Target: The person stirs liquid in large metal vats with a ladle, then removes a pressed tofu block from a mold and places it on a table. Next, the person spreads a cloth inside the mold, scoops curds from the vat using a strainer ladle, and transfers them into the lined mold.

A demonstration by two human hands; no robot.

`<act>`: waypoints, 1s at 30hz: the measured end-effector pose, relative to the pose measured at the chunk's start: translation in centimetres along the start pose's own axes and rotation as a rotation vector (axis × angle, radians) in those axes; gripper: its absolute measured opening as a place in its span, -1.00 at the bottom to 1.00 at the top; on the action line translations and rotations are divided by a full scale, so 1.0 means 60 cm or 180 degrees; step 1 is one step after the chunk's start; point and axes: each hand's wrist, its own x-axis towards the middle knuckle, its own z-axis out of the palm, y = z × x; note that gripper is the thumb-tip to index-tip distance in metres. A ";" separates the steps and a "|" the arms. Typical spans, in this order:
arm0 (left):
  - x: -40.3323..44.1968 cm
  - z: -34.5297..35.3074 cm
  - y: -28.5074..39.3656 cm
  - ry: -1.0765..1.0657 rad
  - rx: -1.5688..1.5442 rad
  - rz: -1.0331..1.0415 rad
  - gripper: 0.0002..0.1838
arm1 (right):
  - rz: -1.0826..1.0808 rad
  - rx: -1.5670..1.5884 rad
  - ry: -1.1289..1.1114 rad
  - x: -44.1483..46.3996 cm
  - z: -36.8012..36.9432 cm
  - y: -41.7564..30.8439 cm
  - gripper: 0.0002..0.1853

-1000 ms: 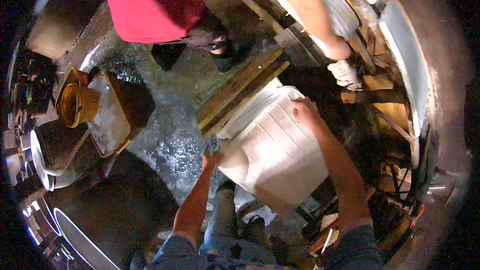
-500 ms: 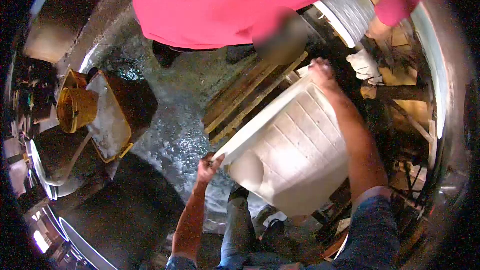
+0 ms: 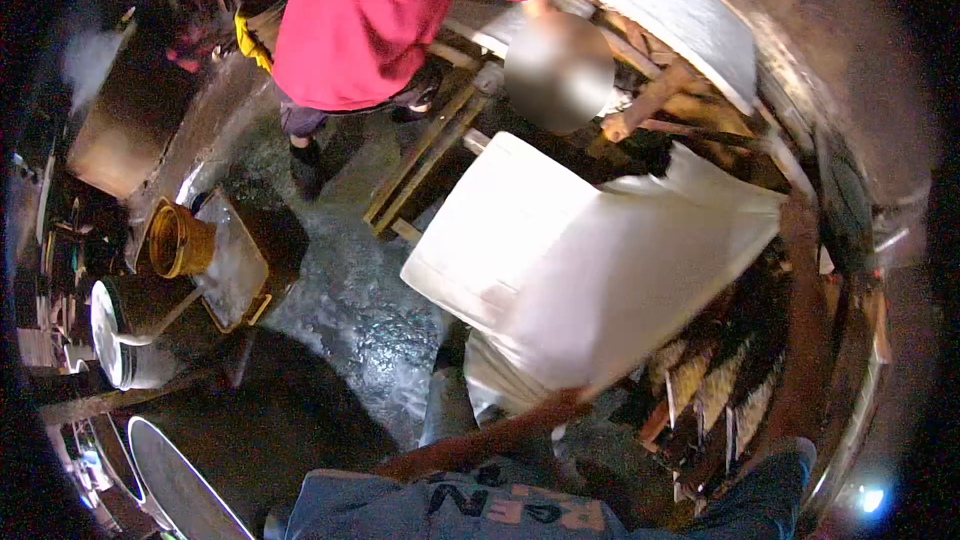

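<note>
A pale white cloth (image 3: 640,280) stretches between my two hands, its upper edge ragged and part of it draped over a white block. My left hand (image 3: 568,406) is closed on its lower edge, close in front of my body. At the far right corner, my right hand (image 3: 797,212) grips the cloth; its fingers are dark and partly blurred. The smooth, flat-topped white block (image 3: 505,220) shows beyond the cloth, by the wooden rails (image 3: 425,165). What lies under the cloth is hidden.
Another person in a red shirt (image 3: 360,20) bends over the far side by a white board (image 3: 670,10). At left are a yellow-brown bucket (image 3: 180,240), a tub (image 3: 235,260) and a white-rimmed container (image 3: 120,330). The floor (image 3: 370,290) looks wet.
My hands have moved toward me and to the right with the white cloth, and the flat block face now shows. The other person appears farther off. The view has shifted.
</note>
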 end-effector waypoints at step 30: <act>0.196 -0.685 -0.124 0.3190 0.3346 -0.0799 -0.16 | 0.0784 0.2095 0.0723 -0.277 0.616 -0.489 -0.77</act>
